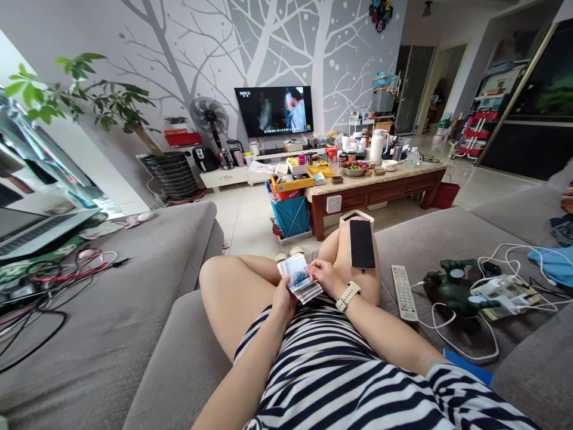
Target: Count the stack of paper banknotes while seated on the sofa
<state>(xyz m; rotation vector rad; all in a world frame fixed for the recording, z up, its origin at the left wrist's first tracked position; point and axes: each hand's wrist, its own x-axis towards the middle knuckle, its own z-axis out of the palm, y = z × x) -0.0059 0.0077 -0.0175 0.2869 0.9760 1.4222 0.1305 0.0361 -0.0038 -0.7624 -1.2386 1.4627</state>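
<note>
Over my lap, my left hand is closed round the lower left side of a stack of printed cards. The top one is pale with a bluish-grey picture, too small to read, and the edges of several more fan out below it. My right hand pinches the stack's right edge, and a cream watch strap circles that wrist. A black-screened phone rests on my right thigh, just beyond the right hand.
To my right on the grey sofa lie a remote control, a dark green figure-like object and a power strip with white cables. At left are a laptop and tangled cords. A cluttered coffee table stands ahead.
</note>
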